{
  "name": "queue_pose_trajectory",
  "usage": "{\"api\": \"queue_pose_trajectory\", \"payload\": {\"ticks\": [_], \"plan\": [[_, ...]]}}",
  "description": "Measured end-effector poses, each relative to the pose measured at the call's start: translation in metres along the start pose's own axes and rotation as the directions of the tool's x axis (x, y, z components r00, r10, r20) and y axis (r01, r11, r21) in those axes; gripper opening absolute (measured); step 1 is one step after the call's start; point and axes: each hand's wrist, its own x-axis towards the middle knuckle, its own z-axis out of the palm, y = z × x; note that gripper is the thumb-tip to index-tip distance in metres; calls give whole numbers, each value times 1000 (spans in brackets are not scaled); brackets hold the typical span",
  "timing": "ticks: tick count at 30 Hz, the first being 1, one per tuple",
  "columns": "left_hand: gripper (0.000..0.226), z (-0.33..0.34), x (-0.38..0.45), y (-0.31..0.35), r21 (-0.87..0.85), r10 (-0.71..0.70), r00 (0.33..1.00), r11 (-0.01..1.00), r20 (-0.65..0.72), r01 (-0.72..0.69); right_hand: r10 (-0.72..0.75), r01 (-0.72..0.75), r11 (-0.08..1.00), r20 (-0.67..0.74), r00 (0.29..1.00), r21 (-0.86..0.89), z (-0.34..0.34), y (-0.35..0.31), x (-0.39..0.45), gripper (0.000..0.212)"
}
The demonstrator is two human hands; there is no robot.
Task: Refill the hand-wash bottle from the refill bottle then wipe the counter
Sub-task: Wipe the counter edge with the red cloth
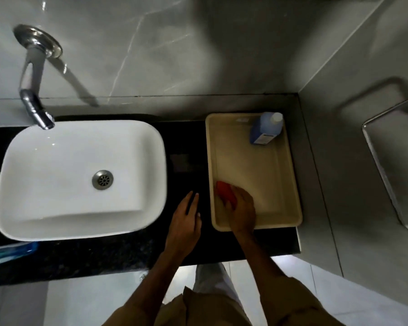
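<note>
The right hand (242, 208) is inside the cream tray (290, 175), at its near left corner. Its fingers are curled around a red thing (224, 192). It looks like a soft cloth or sponge, but the picture is too blurry to be sure. The left hand (186, 220) is flat and open over the black counter (118, 255), between the tray and the white sink (80, 180). It holds nothing.

The blue bottle (265, 129) with a white cap stands in the far right corner of the tray, well apart from both hands. It could be the refill bottle. Another bottle, blue with a green top (7, 252), lies at the left edge of the counter, just in front of the sink. I cannot tell if it is the hand-wash bottle.

The step now seems to be picking up the red thing, likely for wiping. To do it well, hold it with the whole hand, so it does not slip. Lift it straight up over the tray wall. Keep the left hand out of the way. Stay clear of the blue bottle, so it does not tip over.
</note>
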Motion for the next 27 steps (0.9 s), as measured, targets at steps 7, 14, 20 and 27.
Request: {"api": "queue_pose_trajectory", "payload": {"ticks": [7,14,20,27], "plan": [[55,-28,-78,-63,46,59,995,997,81,-63,-66,103,981,-219,973,162,-4,-50,-62,49],[59,-54,-177,-168,231,-15,987,973,160,-23,-8,25,988,-109,994,156,88,-71,-164,48],[63,-78,-227,-228,314,-119,991,945,66,93,-264,280,957,169,950,-73,167,-78,-214,52],[63,-82,-236,-243,376,-122,981,925,149,58,-243,296,881,184,952,-368,174,-63,-225,57]]}}
